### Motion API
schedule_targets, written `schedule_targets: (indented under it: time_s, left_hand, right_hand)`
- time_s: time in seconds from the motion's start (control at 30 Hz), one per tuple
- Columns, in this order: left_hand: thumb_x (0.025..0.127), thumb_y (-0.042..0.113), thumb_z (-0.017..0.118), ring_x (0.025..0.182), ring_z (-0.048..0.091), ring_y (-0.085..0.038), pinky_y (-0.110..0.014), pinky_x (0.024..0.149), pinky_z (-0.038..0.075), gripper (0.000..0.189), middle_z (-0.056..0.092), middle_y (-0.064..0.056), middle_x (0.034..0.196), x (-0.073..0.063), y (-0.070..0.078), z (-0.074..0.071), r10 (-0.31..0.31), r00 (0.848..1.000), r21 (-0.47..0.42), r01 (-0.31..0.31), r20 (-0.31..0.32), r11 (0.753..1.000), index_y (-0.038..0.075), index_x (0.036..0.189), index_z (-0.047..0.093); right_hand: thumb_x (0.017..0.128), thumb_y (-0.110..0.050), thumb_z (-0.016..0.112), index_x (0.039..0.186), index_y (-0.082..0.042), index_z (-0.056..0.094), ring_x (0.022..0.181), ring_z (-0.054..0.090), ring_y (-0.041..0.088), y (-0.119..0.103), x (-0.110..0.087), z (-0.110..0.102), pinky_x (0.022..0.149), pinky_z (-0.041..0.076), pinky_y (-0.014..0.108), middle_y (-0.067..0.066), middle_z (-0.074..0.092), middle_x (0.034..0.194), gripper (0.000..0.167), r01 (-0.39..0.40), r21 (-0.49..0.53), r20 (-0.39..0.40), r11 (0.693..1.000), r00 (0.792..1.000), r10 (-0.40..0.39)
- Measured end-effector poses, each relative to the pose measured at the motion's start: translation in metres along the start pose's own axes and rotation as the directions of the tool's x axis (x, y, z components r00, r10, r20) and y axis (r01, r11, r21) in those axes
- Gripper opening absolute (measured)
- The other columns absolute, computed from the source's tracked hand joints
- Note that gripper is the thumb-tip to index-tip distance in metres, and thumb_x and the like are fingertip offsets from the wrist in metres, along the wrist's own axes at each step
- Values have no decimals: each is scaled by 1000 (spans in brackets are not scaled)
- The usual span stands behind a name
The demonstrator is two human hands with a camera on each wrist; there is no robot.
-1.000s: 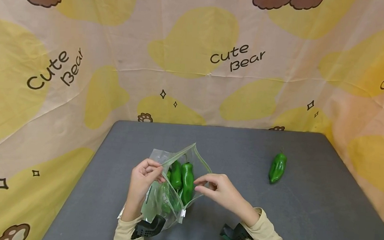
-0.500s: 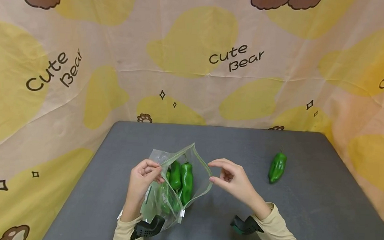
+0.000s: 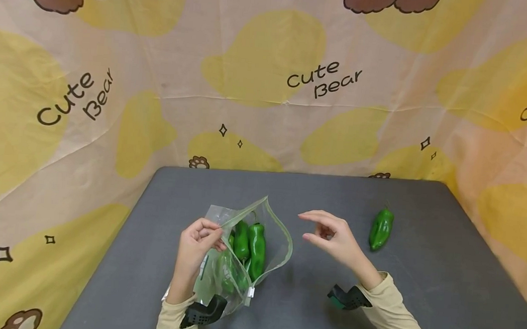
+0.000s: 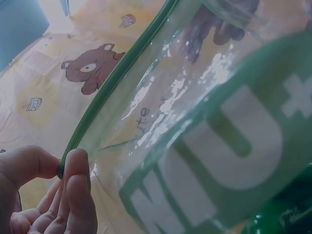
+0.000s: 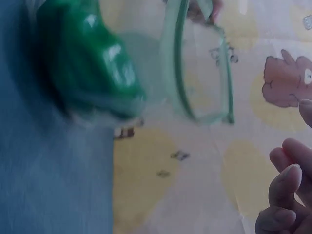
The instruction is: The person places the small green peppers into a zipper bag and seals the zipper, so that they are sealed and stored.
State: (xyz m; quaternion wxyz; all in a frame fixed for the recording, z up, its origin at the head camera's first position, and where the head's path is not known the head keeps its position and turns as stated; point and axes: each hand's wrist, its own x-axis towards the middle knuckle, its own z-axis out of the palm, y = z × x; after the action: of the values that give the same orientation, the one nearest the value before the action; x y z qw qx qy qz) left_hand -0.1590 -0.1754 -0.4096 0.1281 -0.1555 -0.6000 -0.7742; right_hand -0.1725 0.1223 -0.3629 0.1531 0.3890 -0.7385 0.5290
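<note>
A clear zip bag (image 3: pixel 281 241) with a green-edged mouth stands agape on the table, several green peppers (image 3: pixel 256 249) inside it. My left hand (image 3: pixel 200 241) pinches the left rim of its mouth between thumb and fingers; the left wrist view shows this grip on the green zip strip (image 4: pixel 112 80). To the right of the bag, my right hand (image 3: pixel 336 239) is in the air, thumb and fingers apart and nothing between them. One more green pepper (image 3: pixel 381 230) lies on the table beyond the right hand. A white slider (image 3: pixel 250 292) sits at the near corner of the bag's mouth.
The dark grey table (image 3: pixel 438 276) ends at a printed cloth backdrop (image 3: pixel 261 58) behind and at both sides. Each wrist wears a black device (image 3: pixel 348 297) over a beige sleeve.
My right hand has moved from the bag's mouth to the right, away from its rim, and its fingers have spread. The bag's right side now bulges wider. My left hand keeps its place.
</note>
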Motion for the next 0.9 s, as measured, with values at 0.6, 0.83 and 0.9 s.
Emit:
schedule_targets:
  time_s: [0.6,0.83,0.9]
  left_hand:
    - [80,-12,57,49,59,-16,-27,47,51,5,60,-7,62,-5,18,10,-130,990,64,134,-58,989,-13,82,53]
    - [82,-7,58,49,59,-16,-27,46,51,7,60,-7,62,-3,18,6,-49,998,60,51,-31,997,-12,82,53]
    - [82,-4,61,49,59,-15,-26,46,51,4,60,-8,62,-2,16,5,-26,1000,46,27,-17,999,-5,81,57]
  right_hand:
    - [58,18,73,107,4,60,52,38,7,33,-33,-55,41,32,25,5,57,101,53,-6,-273,-147,962,988,-35]
    - [57,15,76,104,3,62,51,39,6,58,-50,-75,41,32,22,5,58,99,51,-75,-392,-187,917,982,1]
    - [61,9,76,104,1,62,51,40,6,66,-53,-83,42,32,20,8,58,98,46,-122,-417,-225,901,974,28]
